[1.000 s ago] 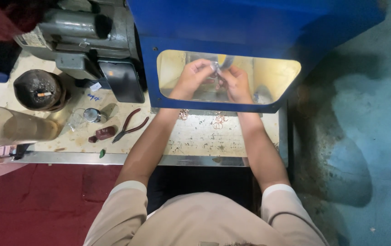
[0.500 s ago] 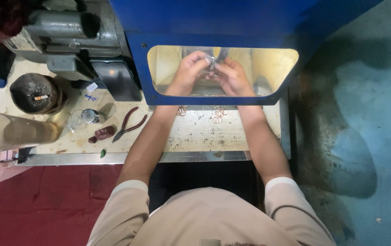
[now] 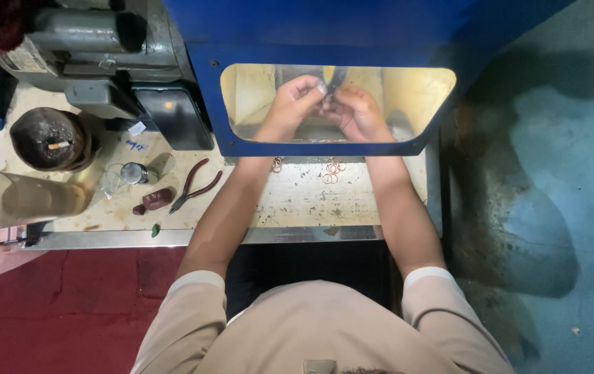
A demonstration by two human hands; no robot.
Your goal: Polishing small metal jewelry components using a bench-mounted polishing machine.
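Both my hands reach through a clear window in a blue hood (image 3: 324, 41). My left hand (image 3: 295, 102) and my right hand (image 3: 356, 111) meet at their fingertips and pinch a small dark piece (image 3: 331, 84) between them. What the piece is stays unclear behind the window. Several small copper-coloured rings (image 3: 333, 169) lie on the worn bench (image 3: 297, 201) just below the window, between my forearms.
Red-handled pliers (image 3: 196, 185) lie left of my left arm. Further left stand a small metal cup (image 3: 130, 172), a dark round pot (image 3: 49, 138) and a clear plastic jar (image 3: 20, 199). A grey machine (image 3: 96, 48) fills the back left. The teal floor (image 3: 560, 208) is at right.
The view has shifted slightly. My hands stay together inside the window, fingers working on the small piece in about the same place.
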